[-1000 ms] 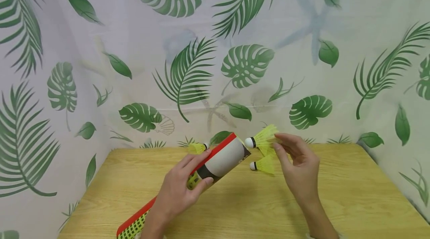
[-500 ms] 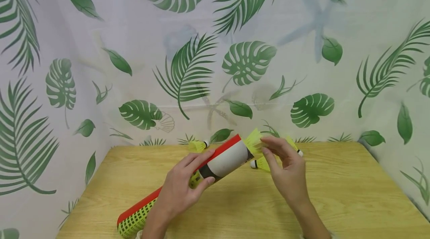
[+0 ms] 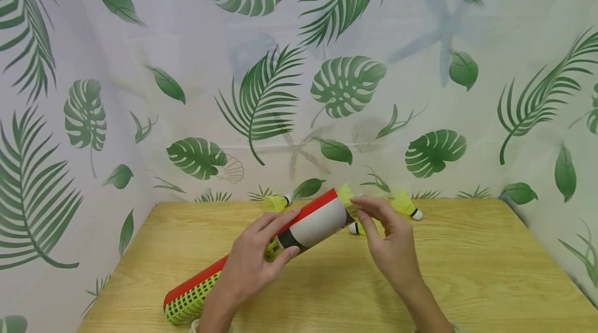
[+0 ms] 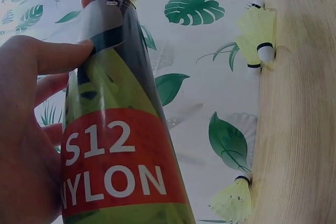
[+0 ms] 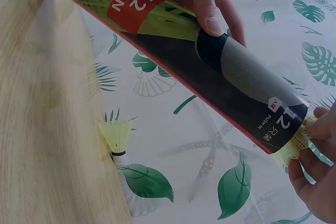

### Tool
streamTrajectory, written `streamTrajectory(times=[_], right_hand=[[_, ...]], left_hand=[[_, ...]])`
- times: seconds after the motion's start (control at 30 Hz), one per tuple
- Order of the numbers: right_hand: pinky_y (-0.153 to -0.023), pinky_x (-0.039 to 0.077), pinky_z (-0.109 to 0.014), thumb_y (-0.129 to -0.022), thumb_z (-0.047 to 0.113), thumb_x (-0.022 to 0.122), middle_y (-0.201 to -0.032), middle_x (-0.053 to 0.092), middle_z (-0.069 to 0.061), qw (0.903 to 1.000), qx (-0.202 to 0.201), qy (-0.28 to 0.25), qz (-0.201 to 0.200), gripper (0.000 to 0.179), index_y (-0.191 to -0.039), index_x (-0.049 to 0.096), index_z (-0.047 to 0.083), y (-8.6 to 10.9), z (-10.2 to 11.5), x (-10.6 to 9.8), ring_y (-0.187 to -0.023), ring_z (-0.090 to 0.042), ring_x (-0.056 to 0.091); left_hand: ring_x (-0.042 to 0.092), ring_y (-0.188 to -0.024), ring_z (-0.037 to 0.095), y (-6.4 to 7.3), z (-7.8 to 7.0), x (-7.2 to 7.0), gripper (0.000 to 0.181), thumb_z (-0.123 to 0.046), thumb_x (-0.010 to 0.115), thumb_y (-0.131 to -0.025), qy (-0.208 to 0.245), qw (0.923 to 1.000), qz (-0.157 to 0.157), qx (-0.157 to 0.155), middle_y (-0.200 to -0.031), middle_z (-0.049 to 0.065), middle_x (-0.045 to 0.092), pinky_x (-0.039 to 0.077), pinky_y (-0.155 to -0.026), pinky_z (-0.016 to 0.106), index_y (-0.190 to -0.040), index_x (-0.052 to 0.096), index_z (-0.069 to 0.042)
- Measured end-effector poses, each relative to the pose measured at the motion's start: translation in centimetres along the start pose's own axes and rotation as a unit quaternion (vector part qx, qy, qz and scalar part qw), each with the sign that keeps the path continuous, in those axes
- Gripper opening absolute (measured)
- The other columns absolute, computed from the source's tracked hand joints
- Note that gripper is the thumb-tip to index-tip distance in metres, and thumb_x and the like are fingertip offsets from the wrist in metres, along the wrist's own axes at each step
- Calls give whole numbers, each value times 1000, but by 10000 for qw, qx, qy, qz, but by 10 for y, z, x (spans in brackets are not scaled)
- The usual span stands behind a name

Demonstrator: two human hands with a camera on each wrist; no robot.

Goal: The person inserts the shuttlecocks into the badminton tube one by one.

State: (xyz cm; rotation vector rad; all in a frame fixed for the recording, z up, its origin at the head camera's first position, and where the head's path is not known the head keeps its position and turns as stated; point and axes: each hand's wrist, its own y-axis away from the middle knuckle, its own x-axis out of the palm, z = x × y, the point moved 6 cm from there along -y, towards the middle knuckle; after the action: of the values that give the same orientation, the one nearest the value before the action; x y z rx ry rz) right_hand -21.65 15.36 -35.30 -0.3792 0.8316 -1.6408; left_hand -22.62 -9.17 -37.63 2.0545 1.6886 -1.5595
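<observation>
My left hand (image 3: 254, 257) grips a shuttlecock tube (image 3: 317, 221) around its upper middle, thumb on the near side. The tube tilts up to the right; it is red and yellow-green with a grey and black end, and "S12 NYLON" shows on its label (image 4: 115, 158) in the left wrist view. At the raised open end, my right hand (image 3: 392, 247) pinches the skirt of a yellow shuttlecock (image 5: 289, 153) between thumb and fingers. Only the skirt's edge sticks out; its cork is hidden inside the tube.
Behind the tube lies one yellow shuttlecock (image 3: 277, 202) at the table's back edge. Another shuttlecock (image 3: 405, 205) lies beyond my right hand, and a third one's white cork (image 3: 353, 229) shows under the tube mouth. A leaf-printed cloth (image 3: 299, 26) hangs behind the wooden table (image 3: 490, 270).
The right hand has moved left and slid the shuttlecock cork-first into the tube mouth, leaving only its skirt edge out. The left hand and tube have stayed nearly still.
</observation>
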Motion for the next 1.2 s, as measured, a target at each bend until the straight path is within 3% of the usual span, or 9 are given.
streamTrajectory(times=[0.27, 0.5, 0.73, 1.03, 1.2], right_hand=[[-94, 51, -22, -95, -14, 62, -112, 73, -6, 9997, 20, 41, 255, 28, -114, 72, 2, 2, -1, 6, -112, -7, 66], [-94, 52, -22, -96, -16, 59, -114, 71, -13, 9985, -44, -484, 244, 29, -117, 71, 0, 2, 2, 8, -113, -12, 66], [-85, 54, -22, -101, -10, 55, -121, 67, -15, 9951, 262, -829, 468, 27, -122, 67, 1, 2, 1, 13, -108, -11, 68], [-85, 55, -23, -103, -6, 54, -123, 67, -14, 9936, 446, -828, 619, 25, -124, 64, 1, 3, -2, 15, -109, -11, 68], [-91, 53, -23, -101, -6, 57, -117, 70, -13, 9953, 416, -707, 513, 26, -126, 63, 1, -1, -9, 4, -110, -15, 67]], left_hand=[[59, -105, 6, 0, 2, 0, 61, -40, 74, -95, 96, 9999, 40, -37, -130, -13, 60, 54, -81, 33, -151, 50, -41], [59, -105, 7, -1, 3, 0, 60, -41, 73, -96, 215, 9997, 97, -115, -131, -13, 59, 54, -81, 33, -151, 50, -40], [59, -106, 7, -1, 6, 0, 61, -40, 74, -95, 311, 9991, 172, -218, -132, -14, 58, 54, -83, 33, -151, 49, -43], [59, -104, 7, -1, 7, 0, 61, -40, 74, -95, 325, 9991, 157, -211, -131, -14, 59, 54, -82, 32, -151, 50, -44], [58, -103, 7, -2, 9, -1, 62, -39, 75, -95, 209, 9995, 104, -223, -129, -13, 59, 54, -82, 32, -151, 49, -44]])
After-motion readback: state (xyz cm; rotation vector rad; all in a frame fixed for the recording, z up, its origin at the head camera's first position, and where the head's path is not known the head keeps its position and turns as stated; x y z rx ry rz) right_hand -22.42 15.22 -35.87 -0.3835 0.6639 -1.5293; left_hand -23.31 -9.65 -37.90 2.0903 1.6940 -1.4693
